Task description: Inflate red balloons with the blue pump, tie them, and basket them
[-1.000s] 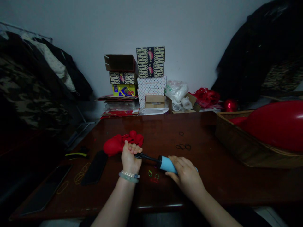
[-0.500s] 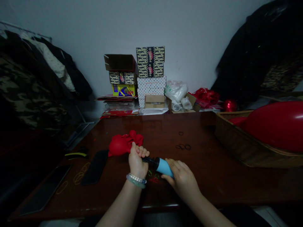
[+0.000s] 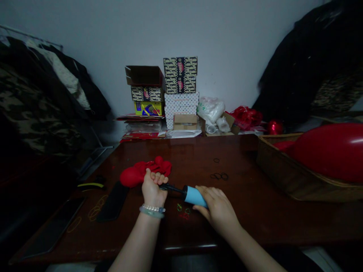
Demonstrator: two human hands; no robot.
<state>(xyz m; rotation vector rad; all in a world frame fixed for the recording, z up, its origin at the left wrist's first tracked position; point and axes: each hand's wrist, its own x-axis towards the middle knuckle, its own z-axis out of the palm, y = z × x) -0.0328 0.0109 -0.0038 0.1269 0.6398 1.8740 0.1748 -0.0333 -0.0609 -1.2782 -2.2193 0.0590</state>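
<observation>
My right hand (image 3: 217, 206) is wrapped round the light blue barrel of a hand pump (image 3: 195, 196). Bracelets circle the wrist of my left hand (image 3: 154, 189), whose fingers are closed round the pump's black end. Just beyond that hand a partly filled red balloon (image 3: 132, 176) bulges out; its neck is hidden by the fingers. Flat red balloons (image 3: 164, 166) lie in a pile behind it on the dark brown table (image 3: 241, 223).
Black bands (image 3: 219, 176), coloured bands (image 3: 184, 215) and yellow bands (image 3: 95, 213) lie on the table. Two dark flat objects (image 3: 113, 202) are at the left. A wicker basket (image 3: 300, 185) with a large red balloon (image 3: 331, 151) stands right. Stacked boxes (image 3: 181, 109) line the back.
My left hand has moved left, away from my right hand, and more of the pump's black rod shows between them. The red balloon at my left hand has shifted left and looks rounder.
</observation>
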